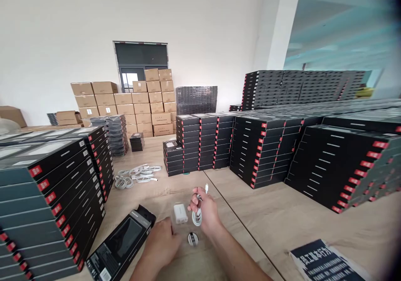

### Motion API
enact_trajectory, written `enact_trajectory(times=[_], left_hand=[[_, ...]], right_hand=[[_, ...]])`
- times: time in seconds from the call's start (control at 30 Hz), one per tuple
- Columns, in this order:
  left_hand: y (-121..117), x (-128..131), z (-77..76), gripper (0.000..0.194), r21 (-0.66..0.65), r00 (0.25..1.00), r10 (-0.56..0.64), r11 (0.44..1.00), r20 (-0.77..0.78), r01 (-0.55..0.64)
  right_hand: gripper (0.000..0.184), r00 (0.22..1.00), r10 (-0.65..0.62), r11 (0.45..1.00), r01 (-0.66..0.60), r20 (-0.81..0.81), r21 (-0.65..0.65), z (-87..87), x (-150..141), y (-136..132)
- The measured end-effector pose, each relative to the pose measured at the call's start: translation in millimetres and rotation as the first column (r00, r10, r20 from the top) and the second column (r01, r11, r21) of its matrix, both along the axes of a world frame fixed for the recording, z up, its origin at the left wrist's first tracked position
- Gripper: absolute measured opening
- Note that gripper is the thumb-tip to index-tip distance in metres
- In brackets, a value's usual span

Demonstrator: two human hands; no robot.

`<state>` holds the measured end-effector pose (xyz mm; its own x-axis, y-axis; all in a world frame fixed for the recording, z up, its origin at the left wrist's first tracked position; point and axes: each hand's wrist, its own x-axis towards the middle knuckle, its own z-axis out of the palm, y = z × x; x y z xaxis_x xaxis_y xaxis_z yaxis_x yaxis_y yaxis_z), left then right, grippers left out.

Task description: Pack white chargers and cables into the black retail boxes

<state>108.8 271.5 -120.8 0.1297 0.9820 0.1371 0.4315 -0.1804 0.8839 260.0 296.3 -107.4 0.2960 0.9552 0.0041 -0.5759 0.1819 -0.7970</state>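
My right hand (pixel 205 210) is closed around a coiled white charging cable (pixel 197 218), with one plug sticking up above the fingers. My left hand (pixel 163 241) rests low over the table beside a black box (pixel 120 243); I see mostly its back, and the fingers are largely hidden. That box lies flat and slanted, its far end flap raised. Between my hands lie a white charger plug (pixel 180 213) and, nearer to me, a small round black-and-white piece (pixel 193 239).
Several loose white cables (pixel 138 174) lie farther back. Tall stacks of black boxes with red corners stand on the left (pixel 53 206) and right (pixel 266 151). Brown cartons (pixel 140 107) are piled by the wall. A printed dark sheet (pixel 326 262) lies at the front right.
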Motion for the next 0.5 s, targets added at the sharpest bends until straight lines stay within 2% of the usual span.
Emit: enact_trajectory(times=[0.07, 0.1, 0.17, 0.23, 0.3, 0.37, 0.43, 0.5], left_hand=[[-5.0, 0.1, 0.3, 0.006, -0.089, 0.997, -0.008, 0.996, 0.076, 0.014], [-7.8, 1.0, -1.0, 0.01, -0.175, 0.987, -0.016, 0.984, 0.162, 0.045], [-12.4, 3.7, -6.2, 0.043, -0.34, 0.923, 0.013, 0.932, 0.385, 0.129], [-13.7, 6.4, -13.2, 0.07, -0.4, 0.815, 0.097, 0.9, 0.571, 0.173], [-11.5, 7.3, -18.5, 0.073, -0.353, 0.726, 0.153, 0.927, 0.67, 0.131], [-8.0, 6.6, -19.8, 0.061, -0.282, 0.652, 0.147, 0.953, 0.744, 0.107], [-6.0, 5.8, -17.4, 0.053, -0.222, 0.581, 0.113, 0.968, 0.806, 0.121], [-7.1, 6.7, -12.9, 0.055, -0.194, 0.496, 0.09, 0.967, 0.864, 0.163]], right_hand=[[0.028, 1.0, 0.018, 1.0, -0.018, -0.003, -0.001, 1.0, -3.0, -0.3], [0.028, 1.0, 0.024, 1.0, -0.024, -0.003, 0.002, 2.8, -3.7, -0.9], [0.027, 1.0, 0.03, 0.999, -0.03, -0.003, 0.014, 8.5, -3.8, -2.8], [0.027, 1.0, 0.009, 0.999, -0.009, 0.0, 0.051, 16.0, -3.3, -6.2], [0.027, 0.999, -0.047, 0.991, 0.045, 0.012, 0.124, 22.8, -4.3, -10.6], [0.03, 0.992, -0.117, 0.978, 0.106, 0.053, 0.18, 26.9, -7.9, -15.0], [0.035, 0.967, -0.183, 0.972, 0.152, 0.175, 0.177, 27.4, -13.2, -18.3], [0.04, 0.897, -0.249, 0.965, 0.197, 0.365, 0.175, 25.0, -18.4, -19.9]])
